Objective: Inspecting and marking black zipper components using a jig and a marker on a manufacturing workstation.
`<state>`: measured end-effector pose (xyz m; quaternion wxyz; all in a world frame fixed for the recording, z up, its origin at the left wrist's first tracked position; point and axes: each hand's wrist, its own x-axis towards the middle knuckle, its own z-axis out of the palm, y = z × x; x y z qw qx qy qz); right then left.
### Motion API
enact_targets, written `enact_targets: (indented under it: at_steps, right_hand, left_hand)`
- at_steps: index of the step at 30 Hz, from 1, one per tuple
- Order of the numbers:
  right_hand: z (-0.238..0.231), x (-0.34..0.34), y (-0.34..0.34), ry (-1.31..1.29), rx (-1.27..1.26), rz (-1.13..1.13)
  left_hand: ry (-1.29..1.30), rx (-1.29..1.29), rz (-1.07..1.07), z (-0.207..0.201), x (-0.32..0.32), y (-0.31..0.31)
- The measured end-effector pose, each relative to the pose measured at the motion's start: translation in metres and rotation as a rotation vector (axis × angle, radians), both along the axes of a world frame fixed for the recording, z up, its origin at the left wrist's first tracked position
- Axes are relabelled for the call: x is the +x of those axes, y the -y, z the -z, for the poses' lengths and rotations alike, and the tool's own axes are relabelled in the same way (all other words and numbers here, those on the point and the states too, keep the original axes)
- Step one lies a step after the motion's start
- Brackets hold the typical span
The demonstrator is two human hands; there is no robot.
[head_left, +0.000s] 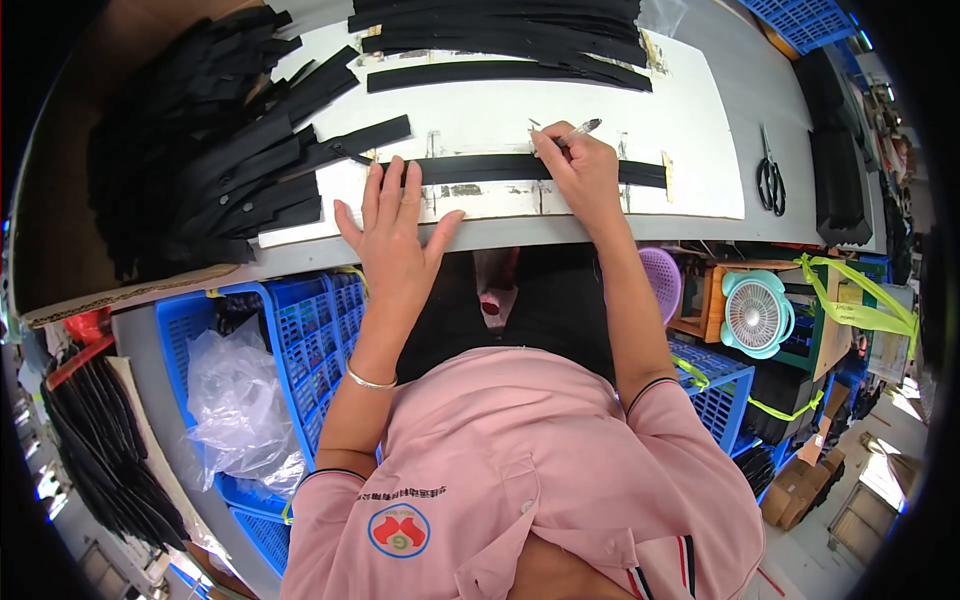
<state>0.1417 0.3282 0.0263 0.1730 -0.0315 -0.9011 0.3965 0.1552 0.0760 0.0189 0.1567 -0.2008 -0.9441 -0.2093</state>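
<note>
A long black fabric strip point(475, 169) lies across a white board point(700, 130) with dark marks and pale tape pieces on it. My left hand point(392, 220) rests flat at the strip's left end, fingers spread, their tips touching it. In my right hand point(585, 170) is a slim, clear-bodied pen point(592, 126), pinched between thumb and fingers. That hand leans over the right half of the strip; whether the pen's tip touches the fabric cannot be made out. Left of my left hand, more black strips point(270, 150) overlap in a loose heap, some on the board.
Stacked black strips point(500, 30) lie along the board's far edge. Black-handled scissors point(770, 185) sit on the grey table to the right, near dark blocks point(838, 185). Below the table edge stand a blue basket point(300, 330) with clear plastic and a teal fan point(755, 314).
</note>
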Motion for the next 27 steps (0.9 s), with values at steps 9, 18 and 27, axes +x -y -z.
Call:
enact_targets:
  at_steps: [9,18,27]
  right_hand:
    - [0.001,-0.001,-0.001,0.012,0.079,0.022]
    - [0.003,0.008,-0.005,0.046,-0.192,-0.063]
    - [0.001,0.007,-0.005,-0.110,0.000,-0.126]
  left_hand:
    - [0.093,0.490,0.255,-0.003,-0.018,-0.074]
    - [0.034,0.473,0.198,0.003,-0.026,-0.084]
    - [0.001,0.483,0.211,0.004,-0.028,-0.087]
